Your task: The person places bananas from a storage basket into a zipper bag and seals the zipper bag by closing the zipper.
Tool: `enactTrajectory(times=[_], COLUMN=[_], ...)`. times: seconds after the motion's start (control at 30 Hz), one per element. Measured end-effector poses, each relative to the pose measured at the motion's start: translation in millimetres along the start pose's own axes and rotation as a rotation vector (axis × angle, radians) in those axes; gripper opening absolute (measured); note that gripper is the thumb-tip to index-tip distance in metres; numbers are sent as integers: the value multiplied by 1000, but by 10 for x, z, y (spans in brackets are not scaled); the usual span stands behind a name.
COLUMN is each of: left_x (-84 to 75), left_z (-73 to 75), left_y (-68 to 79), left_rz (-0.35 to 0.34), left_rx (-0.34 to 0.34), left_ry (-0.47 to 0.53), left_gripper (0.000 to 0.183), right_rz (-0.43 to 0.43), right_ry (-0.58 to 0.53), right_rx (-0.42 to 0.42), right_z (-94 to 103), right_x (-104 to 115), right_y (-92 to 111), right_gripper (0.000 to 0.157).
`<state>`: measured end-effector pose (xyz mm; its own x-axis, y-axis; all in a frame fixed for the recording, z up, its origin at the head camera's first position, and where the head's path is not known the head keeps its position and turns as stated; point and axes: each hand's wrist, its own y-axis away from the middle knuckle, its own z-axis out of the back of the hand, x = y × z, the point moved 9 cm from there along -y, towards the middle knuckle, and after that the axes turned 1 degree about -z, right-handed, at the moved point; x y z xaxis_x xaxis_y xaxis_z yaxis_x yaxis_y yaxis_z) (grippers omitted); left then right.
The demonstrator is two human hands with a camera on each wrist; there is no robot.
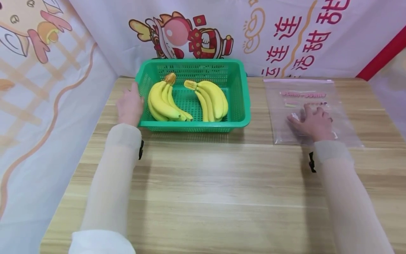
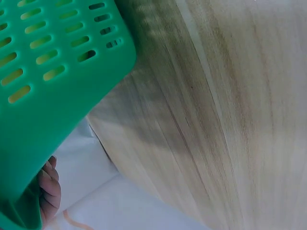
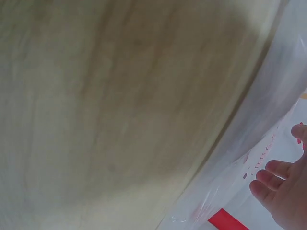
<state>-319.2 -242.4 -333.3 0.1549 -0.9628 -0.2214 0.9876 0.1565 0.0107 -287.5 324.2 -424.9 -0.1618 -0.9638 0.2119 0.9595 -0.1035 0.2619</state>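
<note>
A green plastic basket (image 1: 195,124) stands on the table against the back backdrop, with two bunches of bananas (image 1: 163,100) (image 1: 212,100) inside. My left hand (image 1: 130,106) grips the basket's left side at the rim. In the left wrist view, the left fingers (image 2: 50,189) curl against the outside of the green wall. Over on the right, a clear zip bag (image 1: 282,123) with pink lettering lies flat. Above its middle is my right hand (image 1: 314,123), fingers spread and relaxed, overlapping the bag in the head view. The right wrist view has these fingers loosely bent beside the clear film.
The wood-grain table (image 1: 222,183) runs toward me, with bare wood between my forearms. Printed white cloth (image 1: 120,21) walls the back and left sides. A red strip (image 1: 380,53) crosses the back right corner.
</note>
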Motion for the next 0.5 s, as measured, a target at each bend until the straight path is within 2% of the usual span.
enactTrajectory(times=[0.33, 0.5], left_x=[-22, -29], left_z=[38, 37], left_y=[42, 48], left_rz=[10, 7], left_rx=[-7, -15], left_ry=[-15, -26], left_gripper=[55, 55], right_rz=[54, 49], right_ry=[2, 20], right_rx=[27, 23], right_z=[-82, -143], right_x=[-2, -46], right_y=[9, -16], right_gripper=[96, 97])
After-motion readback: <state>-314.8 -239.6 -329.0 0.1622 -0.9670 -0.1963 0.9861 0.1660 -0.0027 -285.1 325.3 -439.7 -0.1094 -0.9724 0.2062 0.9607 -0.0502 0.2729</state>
